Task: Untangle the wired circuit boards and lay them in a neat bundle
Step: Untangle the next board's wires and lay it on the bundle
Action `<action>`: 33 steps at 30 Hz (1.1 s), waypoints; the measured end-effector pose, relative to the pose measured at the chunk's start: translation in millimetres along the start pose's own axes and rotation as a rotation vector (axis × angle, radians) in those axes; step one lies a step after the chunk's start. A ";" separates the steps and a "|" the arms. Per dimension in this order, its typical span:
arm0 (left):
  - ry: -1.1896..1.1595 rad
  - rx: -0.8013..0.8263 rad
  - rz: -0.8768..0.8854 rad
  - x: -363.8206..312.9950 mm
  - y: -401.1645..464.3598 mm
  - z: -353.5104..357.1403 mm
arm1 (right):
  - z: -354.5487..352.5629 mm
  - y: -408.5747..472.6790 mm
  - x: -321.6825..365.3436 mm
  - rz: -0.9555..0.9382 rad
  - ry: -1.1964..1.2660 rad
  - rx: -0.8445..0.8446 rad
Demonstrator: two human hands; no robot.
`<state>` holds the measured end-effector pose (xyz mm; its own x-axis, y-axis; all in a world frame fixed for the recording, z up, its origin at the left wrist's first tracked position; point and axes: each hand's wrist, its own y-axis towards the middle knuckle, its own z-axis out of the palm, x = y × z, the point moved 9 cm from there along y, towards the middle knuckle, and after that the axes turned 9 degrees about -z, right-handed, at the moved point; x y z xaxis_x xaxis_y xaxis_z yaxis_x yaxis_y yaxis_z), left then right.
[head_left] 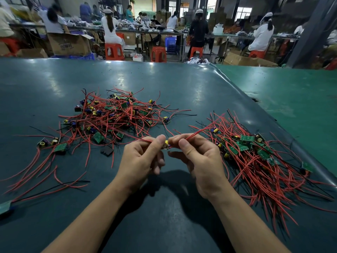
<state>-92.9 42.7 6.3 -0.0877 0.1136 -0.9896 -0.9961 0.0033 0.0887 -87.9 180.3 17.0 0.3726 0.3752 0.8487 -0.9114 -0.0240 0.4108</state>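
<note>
While we sit at the big dark green table mat (pixel 164 84), a lighter green mat (pixel 291 92) lies beside it along its right edge. Past the far edge we see people on red stools (pixel 114 51) at long work tables, with cardboard boxes (pixel 68 43) on the floor.

On the mat, left of the middle, we see the tangled pile (pixel 113 115) of small green circuit boards with red and black wires going every way. Some loose boards (pixel 60 147) and long red wires lie near the left edge, apart from the pile. One more board (pixel 4 207) sits at the left edge, close to us.

Near the right edge lies the neat bundle (pixel 259 157), where the boards sit close together and the red wires all run the same way, toward us.

Our left hand (pixel 140 161) and right hand (pixel 200 161) are up between the pile and the bundle, almost touching. Both have curled fingers. Together they pinch one small board part (pixel 166 144), yellow and purple, between thumbs and fingertips. Its red wire (pixel 198 133) runs from our right hand toward the bundle, and another red wire runs from our left hand back toward the pile.
</note>
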 end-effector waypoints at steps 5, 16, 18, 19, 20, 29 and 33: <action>-0.002 0.033 0.046 -1.6 -3.9 8.5 | -23.2 -1.6 -15.2 0.137 -0.081 -0.215; 0.009 0.046 0.099 -6.0 -2.8 7.7 | -24.5 -2.0 -13.4 0.152 -0.264 -0.174; 0.000 0.041 0.099 -6.1 -2.2 7.2 | -25.3 -1.8 -12.3 0.153 -0.256 -0.180; -0.005 0.038 0.100 -6.0 -1.9 6.6 | -26.0 -1.5 -11.7 0.157 -0.246 -0.191; -0.007 0.034 0.100 -5.9 -1.6 5.9 | -27.6 -1.1 -11.5 0.164 -0.229 -0.211; -0.006 0.032 0.091 -7.2 -3.0 5.6 | -46.1 1.3 -10.5 0.208 -0.094 -0.372; 0.021 0.080 0.087 -6.5 -5.0 10.8 | -47.7 -1.0 -19.7 0.290 0.035 -0.437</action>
<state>-87.3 52.7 13.5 -0.1751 0.0965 -0.9798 -0.9804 0.0737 0.1825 -102.7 217.2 -16.1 0.0946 0.4411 0.8925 -0.9668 0.2544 -0.0233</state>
